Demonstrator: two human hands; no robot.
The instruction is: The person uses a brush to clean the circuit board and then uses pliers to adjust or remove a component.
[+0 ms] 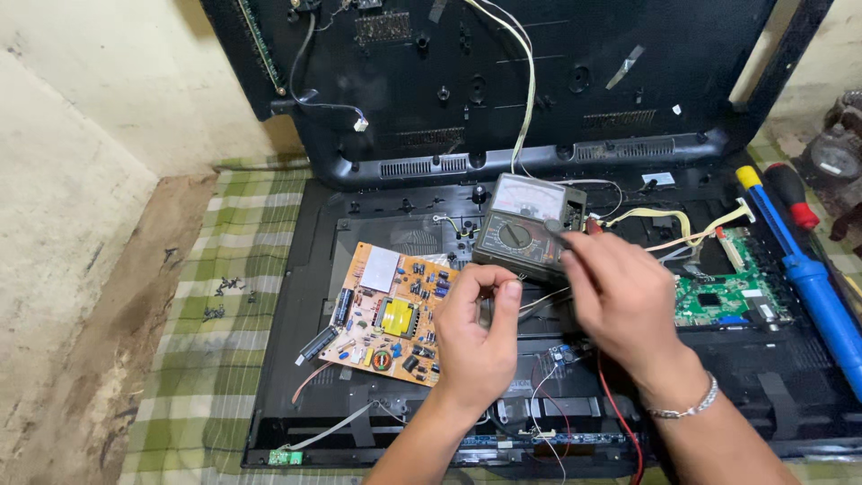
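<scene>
Small dark screws (222,296) lay scattered on the green-and-white checked cloth (224,359) at the far left. Beside them, an opened flat black plastic chassis (296,296) lay face down on the cloth, holding its loose parts like a shallow tray. In its left part sat an orange power board (382,314), rectangular, studded with a yellow transformer and small capacitors. The left hand (476,332) was curled narrow, fingertips pinched on what looked like thin probe leads, just in front of the analogue multimeter (525,224). That meter, a dark grey box with a pale dial face and round selector, stood tilted near the chassis centre. The right hand (624,301), wearing a silvery chain bracelet (687,404), pinched at the meter's right edge; what it gripped could not be told. Further right lay a green circuit board (727,292), then a blue-handled tool (813,278) with a yellow tip.
</scene>
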